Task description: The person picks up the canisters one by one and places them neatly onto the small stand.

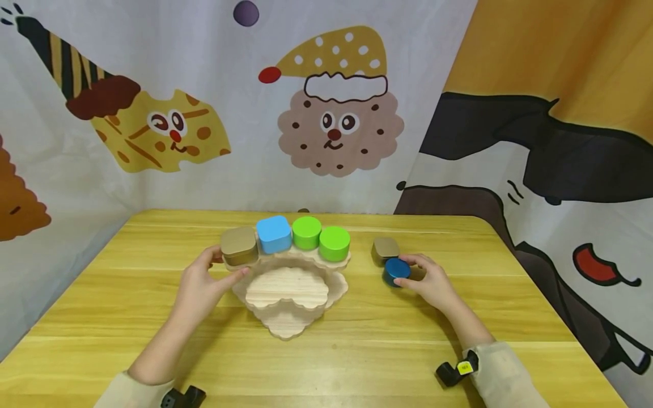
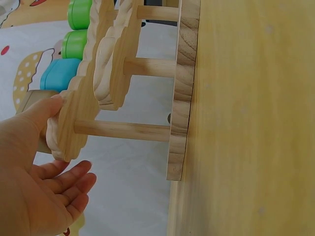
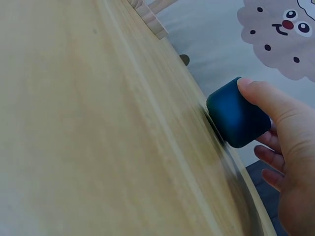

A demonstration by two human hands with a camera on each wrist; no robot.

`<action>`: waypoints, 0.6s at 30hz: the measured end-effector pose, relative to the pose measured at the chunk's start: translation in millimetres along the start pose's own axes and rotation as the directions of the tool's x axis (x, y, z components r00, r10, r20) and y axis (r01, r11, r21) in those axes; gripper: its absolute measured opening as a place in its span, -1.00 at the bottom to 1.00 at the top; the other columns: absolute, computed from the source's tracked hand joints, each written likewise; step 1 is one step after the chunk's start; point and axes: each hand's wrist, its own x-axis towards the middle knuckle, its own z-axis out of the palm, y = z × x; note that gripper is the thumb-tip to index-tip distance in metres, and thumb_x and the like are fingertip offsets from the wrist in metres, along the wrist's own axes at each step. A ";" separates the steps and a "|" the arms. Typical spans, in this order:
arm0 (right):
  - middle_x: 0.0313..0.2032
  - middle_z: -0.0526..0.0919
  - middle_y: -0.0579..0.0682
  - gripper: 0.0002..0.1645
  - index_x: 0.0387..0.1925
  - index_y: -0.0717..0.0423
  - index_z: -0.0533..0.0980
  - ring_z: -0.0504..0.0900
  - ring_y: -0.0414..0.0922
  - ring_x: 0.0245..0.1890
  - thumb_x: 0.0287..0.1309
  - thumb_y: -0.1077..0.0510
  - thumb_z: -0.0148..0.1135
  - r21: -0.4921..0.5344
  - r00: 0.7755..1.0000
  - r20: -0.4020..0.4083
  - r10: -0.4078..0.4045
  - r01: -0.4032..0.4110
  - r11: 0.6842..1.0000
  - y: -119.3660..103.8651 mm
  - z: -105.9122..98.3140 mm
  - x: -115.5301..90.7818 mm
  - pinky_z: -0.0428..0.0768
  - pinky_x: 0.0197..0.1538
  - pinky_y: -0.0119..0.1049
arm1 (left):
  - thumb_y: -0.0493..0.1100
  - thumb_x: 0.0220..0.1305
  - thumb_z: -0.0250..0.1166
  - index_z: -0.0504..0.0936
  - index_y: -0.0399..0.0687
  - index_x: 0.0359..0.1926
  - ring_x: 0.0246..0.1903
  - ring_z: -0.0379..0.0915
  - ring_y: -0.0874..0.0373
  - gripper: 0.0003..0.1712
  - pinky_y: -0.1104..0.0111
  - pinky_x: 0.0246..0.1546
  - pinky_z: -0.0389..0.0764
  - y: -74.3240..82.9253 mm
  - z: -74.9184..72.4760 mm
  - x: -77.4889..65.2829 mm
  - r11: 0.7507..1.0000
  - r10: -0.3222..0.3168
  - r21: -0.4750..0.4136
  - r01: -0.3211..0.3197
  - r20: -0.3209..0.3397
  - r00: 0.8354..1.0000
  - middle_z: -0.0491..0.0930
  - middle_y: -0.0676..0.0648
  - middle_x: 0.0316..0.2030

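Note:
A tiered wooden stand (image 1: 287,287) with scalloped shelves on round posts (image 2: 123,130) stands mid-table. Along its raised back shelf sit a gold tin (image 1: 238,245), a light blue tin (image 1: 274,234) and two bright green tins (image 1: 306,232). My left hand (image 1: 198,289) grips that shelf's left end, thumb on one side and index finger on the other, beside the gold tin. To the right, my right hand (image 1: 430,281) pinches a dark blue tin (image 3: 235,114) between thumb and fingers, at or just above the table. Another gold tin (image 1: 385,249) stands right behind it.
The wooden table (image 1: 326,362) runs back to a hanging cloth (image 1: 245,187) printed with cartoon food. Both wrists carry small black cameras (image 1: 454,371) over light sleeves.

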 end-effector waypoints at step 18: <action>0.03 0.51 0.08 -0.34 0.13 0.17 0.49 0.41 0.05 0.10 -0.02 0.05 0.49 -0.019 0.995 -0.070 -0.073 0.071 0.997 -18.6 -1.9 -5.1 0.29 0.14 0.19 | 0.09 0.07 0.46 0.42 -0.36 0.16 -0.03 0.37 -0.17 -0.20 -0.09 -0.01 0.35 0.1 0.5 -0.2 1.000 0.010 -0.006 -0.010 -0.003 1.000 0.51 -0.30 -0.06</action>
